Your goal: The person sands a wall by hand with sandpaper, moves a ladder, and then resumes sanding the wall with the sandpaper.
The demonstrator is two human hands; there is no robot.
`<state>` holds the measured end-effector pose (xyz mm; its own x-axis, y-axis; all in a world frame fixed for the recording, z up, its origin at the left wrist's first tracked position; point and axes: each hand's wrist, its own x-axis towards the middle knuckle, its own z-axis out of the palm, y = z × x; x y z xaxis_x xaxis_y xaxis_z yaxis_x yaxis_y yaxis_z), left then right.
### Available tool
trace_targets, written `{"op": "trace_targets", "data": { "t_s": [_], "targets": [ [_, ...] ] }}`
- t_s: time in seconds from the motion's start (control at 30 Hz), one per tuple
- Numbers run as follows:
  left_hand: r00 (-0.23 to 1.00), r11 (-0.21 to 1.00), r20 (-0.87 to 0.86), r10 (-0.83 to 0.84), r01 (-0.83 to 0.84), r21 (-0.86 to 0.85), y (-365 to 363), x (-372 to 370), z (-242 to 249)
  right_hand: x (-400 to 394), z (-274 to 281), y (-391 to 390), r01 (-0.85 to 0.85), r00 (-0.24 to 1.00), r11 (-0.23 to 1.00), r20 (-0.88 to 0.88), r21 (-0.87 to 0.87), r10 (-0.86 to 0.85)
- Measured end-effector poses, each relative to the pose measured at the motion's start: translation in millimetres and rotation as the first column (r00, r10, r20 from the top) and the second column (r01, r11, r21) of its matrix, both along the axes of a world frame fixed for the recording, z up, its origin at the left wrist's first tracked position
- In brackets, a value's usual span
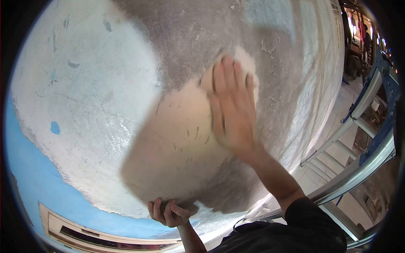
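I have a wide float [173, 143] pressed flat against the wall [97, 97], over grey wet plaster [190, 38]. Its long axis runs on a slant, from lower left up to upper right. My right hand [232, 109] lies spread and flat on the float's upper right end, fingers pointing up, pressing rather than gripping. My left hand [166, 212] is curled around the lower edge, fingers clenched on it. So the float lies between the two hands, right above, left below. A ladder [363, 139] stands off to my right.
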<state>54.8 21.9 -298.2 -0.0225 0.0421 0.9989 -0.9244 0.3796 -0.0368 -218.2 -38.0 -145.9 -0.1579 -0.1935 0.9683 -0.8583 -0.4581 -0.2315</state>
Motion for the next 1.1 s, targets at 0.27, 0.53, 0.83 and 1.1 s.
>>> {"op": "trace_targets", "data": {
  "t_s": [0.27, 0.53, 0.83, 1.1],
  "targets": [
    [1.000, 1.000, -0.011, -0.001, 0.001, -0.012, -1.0, -0.8, 0.2, 26.9, -30.8, 16.0, -0.145, 0.987, 0.989, -0.061, 0.042, 0.147],
    [0.999, 1.000, -0.041, 0.005, -0.005, -0.002, 0.6, -5.0, 2.9, 47.0, 14.3, 12.3, -0.155, 0.986, 0.983, 0.039, -0.093, 0.159],
    [1.000, 1.000, -0.025, 0.001, -0.001, 0.003, 1.0, -0.2, -1.6, 19.8, 14.0, -8.2, 0.068, 0.996, 0.995, 0.057, -0.076, -0.064],
    [0.999, 1.000, 0.034, 0.013, -0.013, 0.000, 1.7, 0.9, 1.7, 0.5, 5.9, -4.8, -0.031, 0.995, 0.992, 0.086, -0.121, 0.042]
  ]
}}
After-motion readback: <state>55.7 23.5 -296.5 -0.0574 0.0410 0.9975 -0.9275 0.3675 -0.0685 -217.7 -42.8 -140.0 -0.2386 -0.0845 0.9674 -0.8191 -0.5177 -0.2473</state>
